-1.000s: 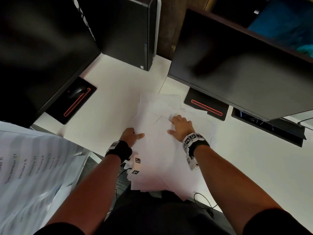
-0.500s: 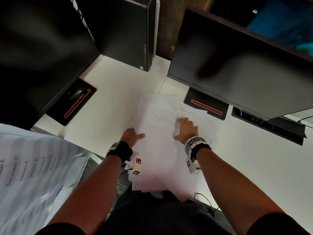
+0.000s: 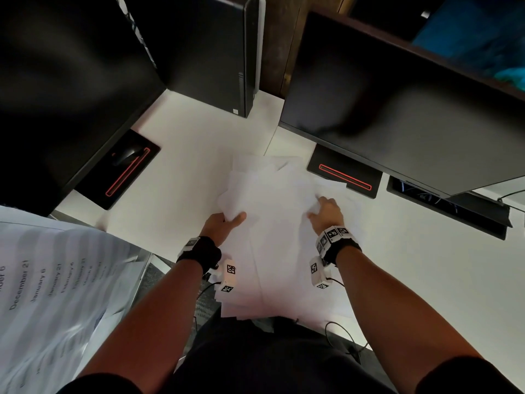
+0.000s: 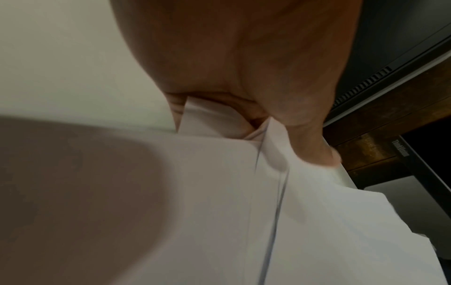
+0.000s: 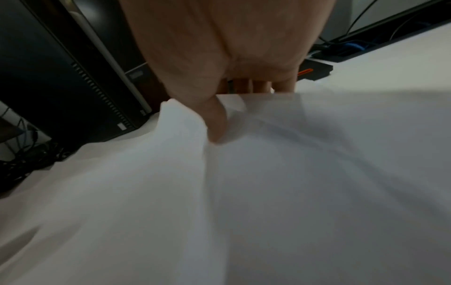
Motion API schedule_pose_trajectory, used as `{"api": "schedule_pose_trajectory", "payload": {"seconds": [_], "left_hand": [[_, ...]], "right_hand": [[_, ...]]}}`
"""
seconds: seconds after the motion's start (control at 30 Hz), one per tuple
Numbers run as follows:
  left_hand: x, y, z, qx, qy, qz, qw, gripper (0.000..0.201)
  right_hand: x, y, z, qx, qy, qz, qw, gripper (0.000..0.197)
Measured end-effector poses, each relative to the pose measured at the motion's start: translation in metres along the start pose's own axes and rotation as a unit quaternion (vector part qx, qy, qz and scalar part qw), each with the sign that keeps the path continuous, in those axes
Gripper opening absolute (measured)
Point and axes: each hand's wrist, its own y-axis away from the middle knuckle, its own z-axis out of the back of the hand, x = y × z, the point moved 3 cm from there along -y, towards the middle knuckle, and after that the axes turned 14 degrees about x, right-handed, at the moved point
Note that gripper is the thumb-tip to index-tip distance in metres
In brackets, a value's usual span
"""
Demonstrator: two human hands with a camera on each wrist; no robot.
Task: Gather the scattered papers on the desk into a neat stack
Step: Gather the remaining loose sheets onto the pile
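A loose pile of white papers [image 3: 272,223] lies fanned out on the white desk [image 3: 176,177], its near end hanging over the desk's front edge. My left hand [image 3: 224,223] grips the pile's left edge, thumb on top and fingers underneath; the left wrist view shows this pinch on the papers [image 4: 244,212] by the left hand [image 4: 256,108]. My right hand [image 3: 324,211] holds the pile's right side, where the sheets buckle. In the right wrist view its thumb presses on the papers [image 5: 268,192] and the right hand's [image 5: 231,77] fingers curl past a sheet's far edge.
Two dark monitors [image 3: 397,115] [image 3: 56,95] overhang the desk, each on a black stand base [image 3: 345,177] [image 3: 125,172] with a red line. A black computer tower [image 3: 216,52] stands at the back. A printed sheet with dates [image 3: 51,294] lies at the near left. A cable slot [image 3: 449,206] sits right.
My right hand has slid from the middle of the pile out to its right side, and the sheets under it have shifted and buckled. The left hand keeps its hold on the left edge.
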Motion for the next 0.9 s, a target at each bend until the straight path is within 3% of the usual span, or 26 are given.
{"api": "schedule_pose_trajectory", "payload": {"seconds": [0.07, 0.2, 0.33, 0.43, 0.5, 0.57, 0.63, 0.7, 0.83, 0.9], "left_hand": [[0.0, -0.001, 0.0, 0.006, 0.0, -0.007, 1.0, 0.033], [-0.002, 0.001, 0.0, 0.01, -0.012, 0.023, 1.0, 0.038], [0.001, -0.003, 0.0, 0.005, -0.021, 0.027, 0.999, 0.056], [-0.002, -0.002, -0.002, 0.009, -0.02, 0.009, 1.0, 0.035], [0.0, -0.004, -0.001, 0.02, -0.022, 0.007, 1.0, 0.025], [0.004, -0.008, 0.001, 0.022, -0.019, 0.008, 1.0, 0.039], [0.004, -0.008, 0.001, 0.025, -0.011, 0.015, 1.0, 0.047], [0.001, -0.008, 0.0, 0.031, 0.003, 0.015, 0.999, 0.044], [-0.004, -0.007, -0.002, 0.042, 0.046, 0.011, 0.998, 0.036], [-0.006, -0.008, -0.002, 0.047, 0.059, 0.006, 0.997, 0.039]], "right_hand": [[0.003, 0.003, -0.004, 0.018, 0.026, -0.016, 0.999, 0.071], [0.011, 0.008, -0.024, 0.069, -0.036, -0.076, 0.994, 0.079], [0.005, 0.013, -0.028, 0.055, -0.099, -0.099, 0.989, 0.055], [-0.016, 0.02, -0.028, 0.019, -0.182, -0.168, 0.969, 0.035], [-0.025, 0.029, -0.033, -0.003, -0.163, -0.239, 0.957, 0.046], [-0.028, 0.036, -0.036, -0.045, -0.137, -0.283, 0.948, 0.068], [-0.03, 0.036, -0.039, -0.059, -0.159, -0.267, 0.949, 0.083], [-0.033, 0.031, -0.046, -0.023, -0.18, -0.223, 0.958, 0.091], [-0.022, 0.028, -0.052, 0.011, -0.121, -0.064, 0.991, 0.081], [-0.025, 0.032, -0.047, -0.038, -0.11, -0.071, 0.991, 0.076]]}}
